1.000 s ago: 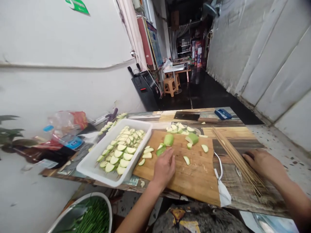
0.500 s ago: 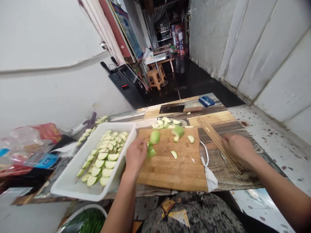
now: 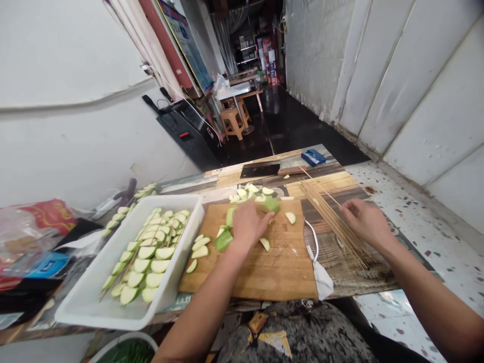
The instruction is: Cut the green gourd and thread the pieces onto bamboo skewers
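My left hand [image 3: 249,223] reaches over the wooden cutting board [image 3: 280,275], thumb stretched out to the right and apart from the fingers, which are partly hidden. Close by it lie a green vegetable chunk [image 3: 271,204], cut chunks [image 3: 223,241] and a pale slice [image 3: 265,244]. Between thumb and fingertips, my right hand [image 3: 363,222] pinches one thin wooden skewer [image 3: 321,187], pointing away to the upper left. Beneath this hand, a bundle of skewers [image 3: 333,222] lies on the table. Left of the board, a white tub [image 3: 102,320] contains skewered green slices [image 3: 141,264].
A cleaver [image 3: 260,170] and a blue packet [image 3: 313,157] lie at the table's far side, behind a pile of slices [image 3: 251,191]. Beside the board is a white strap [image 3: 323,280]. Plastic packaging [image 3: 38,242] sits far left. Below is a bowl of greens [image 3: 124,349].
My left hand has moved right and away across the board, uncovering several slices at its left side. My right hand has lifted one skewer from the bundle. The view has shifted slightly.
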Tool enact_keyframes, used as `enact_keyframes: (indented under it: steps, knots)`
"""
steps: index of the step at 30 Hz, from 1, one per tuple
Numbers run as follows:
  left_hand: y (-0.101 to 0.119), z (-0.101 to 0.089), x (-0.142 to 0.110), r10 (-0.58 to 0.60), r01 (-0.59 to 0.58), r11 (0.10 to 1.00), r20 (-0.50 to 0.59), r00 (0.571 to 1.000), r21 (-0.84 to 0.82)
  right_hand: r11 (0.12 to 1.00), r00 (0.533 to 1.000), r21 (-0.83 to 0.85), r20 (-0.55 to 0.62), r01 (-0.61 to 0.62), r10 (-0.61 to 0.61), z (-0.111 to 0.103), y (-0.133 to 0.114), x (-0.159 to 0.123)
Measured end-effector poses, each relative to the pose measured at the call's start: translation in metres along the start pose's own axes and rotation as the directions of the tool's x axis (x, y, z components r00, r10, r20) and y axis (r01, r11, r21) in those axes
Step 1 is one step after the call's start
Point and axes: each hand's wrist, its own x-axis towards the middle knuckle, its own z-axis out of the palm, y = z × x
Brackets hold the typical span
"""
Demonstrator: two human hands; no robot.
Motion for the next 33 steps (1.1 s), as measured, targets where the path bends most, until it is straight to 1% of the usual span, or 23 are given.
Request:
enact_keyframes:
  steps: [2,3,5,7,9,10,11,13,17,20,24,26,28,31,33]
  knots:
    - [0.006,0.010,0.003,-0.030,0.030,0.999,-0.009,1.000,-0.012,0.998,1.000,0.066,-0.030,0.006,-0.004,-0.003,-0.002,-0.005]
    - [0.007,0.014,0.005,-0.034,0.033,0.999,-0.012,0.999,-0.016,0.992,0.999,0.125,-0.040,0.013,-0.008,-0.004,-0.005,-0.009]
    - [0.007,0.020,0.006,-0.029,0.029,0.999,-0.006,1.000,-0.020,0.952,0.999,0.304,-0.039,0.023,-0.012,-0.008,-0.012,-0.019]
    - [0.006,0.021,0.007,-0.001,0.001,1.000,0.030,1.000,-0.029,0.857,1.000,0.515,0.017,-0.009,0.001,-0.010,-0.023,-0.031]
    - [0.005,0.021,0.006,0.048,-0.046,0.998,0.063,0.997,-0.030,0.718,0.988,0.688,0.154,-0.106,-0.002,-0.010,-0.036,-0.043]
    - [0.005,0.020,0.006,0.076,-0.075,0.997,0.073,0.994,-0.022,0.646,0.974,0.747,0.225,-0.154,-0.028,-0.009,-0.042,-0.049]
    - [0.005,0.019,0.006,0.102,-0.101,0.995,0.081,0.992,-0.008,0.589,0.962,0.787,0.267,-0.185,-0.056,-0.006,-0.048,-0.054]
    - [0.006,0.018,0.006,0.138,-0.141,0.990,0.092,0.986,0.027,0.510,0.942,0.832,0.315,-0.218,-0.111,0.000,-0.057,-0.062]
    - [0.008,0.019,0.007,0.182,-0.191,0.978,0.100,0.978,0.086,0.413,0.918,0.871,0.360,-0.267,-0.166,0.011,-0.065,-0.074]
    - [0.006,0.019,0.004,0.197,-0.201,0.978,0.062,0.978,0.056,0.394,0.909,0.876,0.372,-0.277,-0.188,0.013,-0.067,-0.079]
    - [-0.001,0.017,-0.004,0.157,-0.158,0.981,-0.024,0.987,-0.114,0.406,0.902,0.870,0.383,-0.280,-0.199,0.015,-0.072,-0.080]
    - [-0.005,0.015,-0.009,0.129,-0.134,0.974,-0.044,0.991,-0.180,0.418,0.899,0.868,0.383,-0.270,-0.215,0.016,-0.077,-0.079]
    - [-0.009,0.012,-0.014,0.124,-0.128,0.973,-0.033,0.992,-0.190,0.426,0.896,0.869,0.376,-0.252,-0.237,0.017,-0.084,-0.076]
    - [-0.016,0.006,-0.018,0.168,-0.165,0.978,0.010,0.986,-0.127,0.429,0.892,0.872,0.370,-0.237,-0.260,0.016,-0.095,-0.074]
    - [-0.020,0.001,-0.020,0.201,-0.196,0.977,0.066,0.977,-0.078,0.429,0.888,0.873,0.371,-0.233,-0.273,0.015,-0.102,-0.074]
